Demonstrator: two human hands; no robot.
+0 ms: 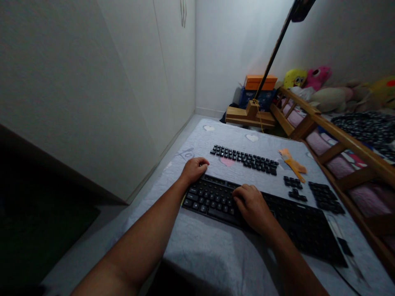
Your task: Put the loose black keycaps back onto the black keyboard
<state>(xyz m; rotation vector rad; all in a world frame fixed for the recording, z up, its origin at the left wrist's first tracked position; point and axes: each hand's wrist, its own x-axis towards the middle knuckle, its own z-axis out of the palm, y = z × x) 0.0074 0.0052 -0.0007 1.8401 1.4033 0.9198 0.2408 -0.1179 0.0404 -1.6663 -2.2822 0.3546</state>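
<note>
A black computer keyboard lies aslant on the cloth-covered surface, its left part bearing keycaps and much of its right part bare of them. At its back left corner is my left hand, thumb and fingers closed together; a small dark spot shows between them, too small to name. Over the middle of the keyboard my right hand bends down, fingertips drawn together against the keys; whatever they hold is hidden. Behind the keyboard, loose black keycaps lie in rows. Smaller keycap groups and a block of keycaps sit to the right.
An orange-handled brush lies on an orange cloth at the back right. Near the keyboard's right end is a slim tool with a dark part. A pale cabinet stands left, a wooden bed rail right, and a wooden-based stand behind.
</note>
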